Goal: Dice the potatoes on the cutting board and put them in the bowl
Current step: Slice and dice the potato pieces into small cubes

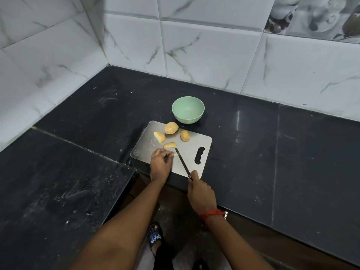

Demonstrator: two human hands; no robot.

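Note:
A steel cutting board lies on the black counter. On it sit a whole potato, a smaller potato, a cut potato piece and a wedge. My left hand curls its fingers over a small pale potato piece near the board's front. My right hand grips the handle of a black knife, whose blade points at that piece. The light green bowl stands just behind the board and looks empty.
Marble-look tiled walls close the counter at the back and the left. The counter's front edge steps inward below my arms, with floor and a sandalled foot underneath. Dark counter surface stretches to both sides of the board.

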